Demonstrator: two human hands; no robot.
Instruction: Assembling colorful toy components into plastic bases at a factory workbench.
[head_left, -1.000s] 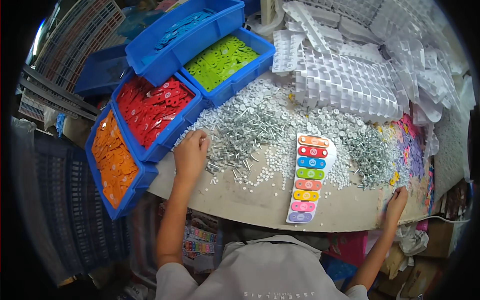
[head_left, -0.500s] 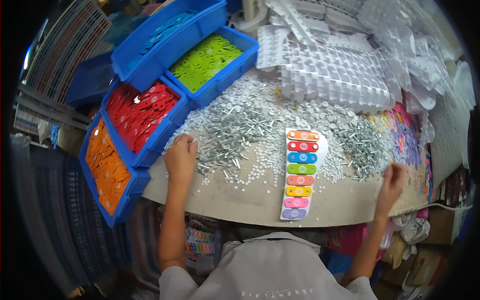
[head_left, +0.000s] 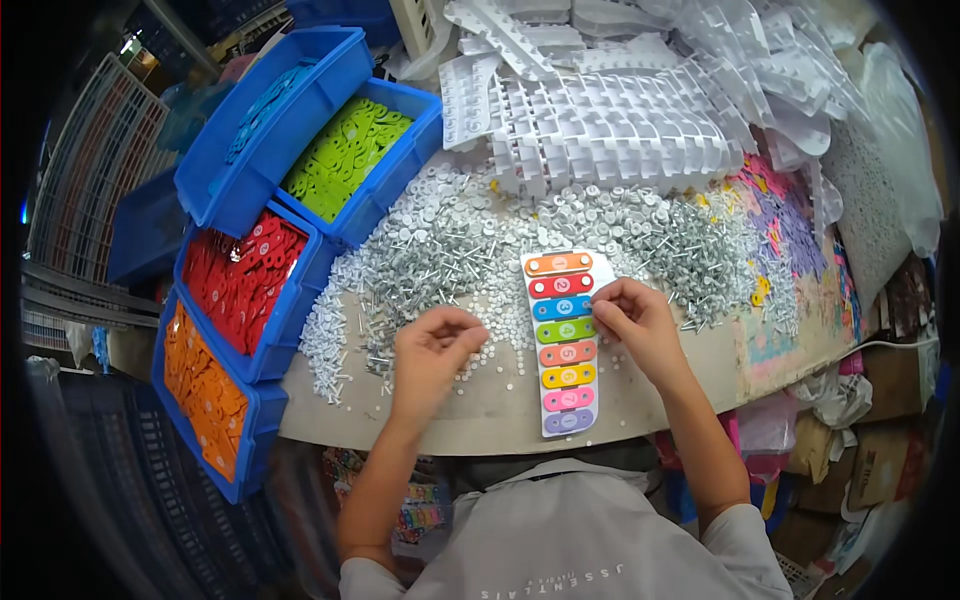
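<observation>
Head view: a toy xylophone [head_left: 562, 343] lies flat on the worktop [head_left: 480, 405], long axis running away from the person, with eight coloured bars from orange at the far end to purple at the near end. The right hand [head_left: 632, 318] rests at its right edge, beside the blue and green bars, fingers curled together and touching the toy; whether they pinch anything small cannot be told. The left hand [head_left: 432, 345] hovers left of the toy, apart from it, fingers bunched with the tips drawn in over the near fringe of the screws [head_left: 440, 262]; what they hold, if anything, is hidden. The screws and small white discs [head_left: 330, 335] spread in a wide heap across the worktop behind both hands. Along the left edge stand blue bins: orange pieces [head_left: 205, 390], red pieces [head_left: 240, 280], green pieces [head_left: 345, 155], blue pieces [head_left: 265, 100]. White plastic trays [head_left: 620, 130] are piled at the far side.
</observation>
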